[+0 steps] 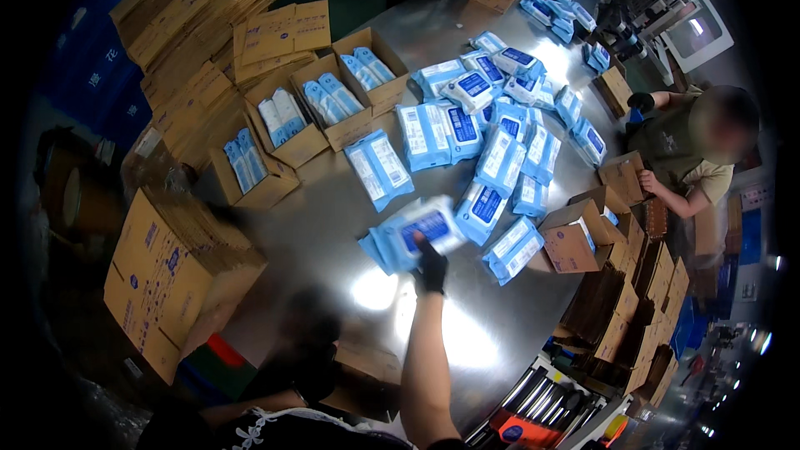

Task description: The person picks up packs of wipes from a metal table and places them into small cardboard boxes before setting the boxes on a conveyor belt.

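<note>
We have our right hand out over the shiny metal table, dark glove on, fingers clamped on the near edge of a stack of blue-and-white soft packs. The stack sits just beyond and to the left of the hand, lifted a little and blurred, so we cannot count the packs in it. Our left hand is low down by the table's near edge, a dark smear resting on a brown cardboard box; whether it is open or gripping, we cannot tell.

Further out we see the main heap of the same packs spread across the middle of the table, well apart from the hand. To the left of it stands a row of open cartons, each with packs standing inside. Flat cardboard blanks are piled behind them, and more lean at our left.

On the right, another person leans in, a hand on a small carton. One more open carton stands just right of our stack.
</note>
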`<state>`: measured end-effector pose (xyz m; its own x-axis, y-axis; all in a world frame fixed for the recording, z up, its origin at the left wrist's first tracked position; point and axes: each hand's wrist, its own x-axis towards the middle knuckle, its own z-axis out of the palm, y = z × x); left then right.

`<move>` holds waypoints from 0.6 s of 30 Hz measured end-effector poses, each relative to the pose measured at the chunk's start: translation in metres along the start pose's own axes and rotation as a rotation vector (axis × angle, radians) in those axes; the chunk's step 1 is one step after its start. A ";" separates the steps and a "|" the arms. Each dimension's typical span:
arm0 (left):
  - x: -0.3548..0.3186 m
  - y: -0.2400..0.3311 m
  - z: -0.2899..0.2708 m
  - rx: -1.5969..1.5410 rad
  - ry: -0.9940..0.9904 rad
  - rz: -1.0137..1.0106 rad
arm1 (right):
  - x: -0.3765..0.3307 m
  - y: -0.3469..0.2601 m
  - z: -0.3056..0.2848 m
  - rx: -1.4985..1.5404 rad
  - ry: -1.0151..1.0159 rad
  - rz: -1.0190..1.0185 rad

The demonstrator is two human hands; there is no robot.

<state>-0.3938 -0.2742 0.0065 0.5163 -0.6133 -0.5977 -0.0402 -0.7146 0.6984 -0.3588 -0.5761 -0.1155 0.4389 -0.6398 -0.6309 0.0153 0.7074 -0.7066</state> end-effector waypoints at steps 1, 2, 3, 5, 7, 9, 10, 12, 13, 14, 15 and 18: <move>-0.003 0.007 -0.004 -0.028 -0.085 -0.108 | 0.001 0.001 0.034 -0.410 0.176 -0.077; -0.004 -0.001 0.002 -0.014 -0.042 -0.038 | 0.002 0.007 0.058 -0.265 0.167 -0.175; -0.003 -0.017 0.014 0.001 0.010 0.026 | 0.001 0.012 0.076 -0.120 0.147 -0.268; 0.009 -0.049 0.033 0.045 0.031 0.163 | 0.005 0.003 0.076 -0.213 0.103 -0.241; 0.017 -0.060 0.042 0.048 0.133 0.274 | -0.029 -0.018 0.050 0.066 -0.132 -0.067; 0.022 -0.042 0.030 0.111 -0.086 0.026 | -0.085 -0.028 -0.012 -0.075 -0.355 -0.176; 0.023 -0.075 0.049 0.135 0.235 0.420 | -0.125 -0.031 -0.045 0.093 -0.486 -0.025; 0.024 -0.074 0.050 0.267 0.215 0.419 | -0.198 -0.040 -0.072 -0.899 -0.793 -0.598; 0.029 -0.065 0.044 0.247 0.132 0.418 | -0.235 -0.046 -0.085 -1.201 -0.825 -0.964; 0.033 -0.054 0.038 0.230 0.046 0.422 | -0.278 -0.014 -0.100 -1.012 -0.408 -0.539; 0.036 -0.036 0.027 0.157 -0.095 0.389 | -0.297 -0.015 -0.104 -1.274 -0.480 -0.644; 0.034 -0.016 0.049 0.483 -0.280 0.736 | -0.340 -0.003 -0.115 -1.720 -0.455 -0.821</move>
<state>-0.4175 -0.3006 -0.0442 -0.0037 -0.9827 -0.1854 -0.6612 -0.1367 0.7376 -0.6111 -0.3952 0.0646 0.9471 -0.2957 -0.1245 -0.3202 -0.8470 -0.4242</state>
